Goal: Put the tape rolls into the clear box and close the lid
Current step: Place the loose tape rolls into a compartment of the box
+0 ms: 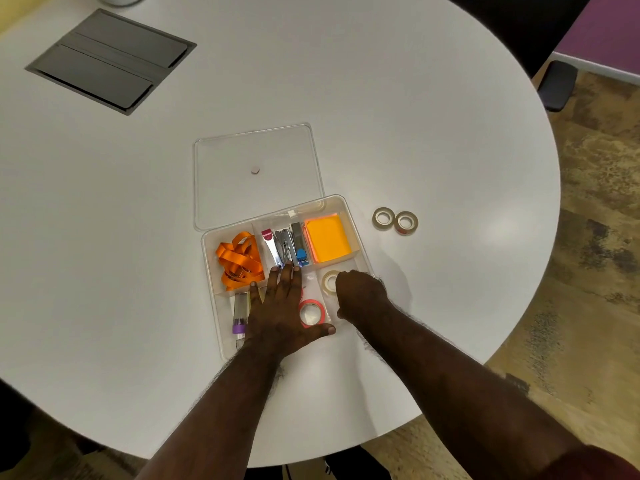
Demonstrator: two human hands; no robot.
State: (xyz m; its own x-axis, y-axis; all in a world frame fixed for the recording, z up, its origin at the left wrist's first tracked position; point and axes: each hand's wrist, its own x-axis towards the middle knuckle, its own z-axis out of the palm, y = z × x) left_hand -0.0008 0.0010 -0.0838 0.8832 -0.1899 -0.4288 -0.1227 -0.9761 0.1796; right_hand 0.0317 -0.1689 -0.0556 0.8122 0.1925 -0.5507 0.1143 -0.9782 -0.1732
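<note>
The left hand [280,306] lies flat and open across the clear compartmented plastic box [356,216], beside a pink-rimmed tape roll [311,313]. The right hand [360,294] curls over a translucent tape roll [330,280]; whether it grips, I cannot tell. Two beige tape rolls [395,221] lie on the white round table [433,133], rightward of the right hand, the nearer one.

Office or meeting room: round white counter [381,98] with recessed grey cable hatch [110,60], dark chair [557,84] beside it, stationery box [353,223] of sticky notes [327,242].
</note>
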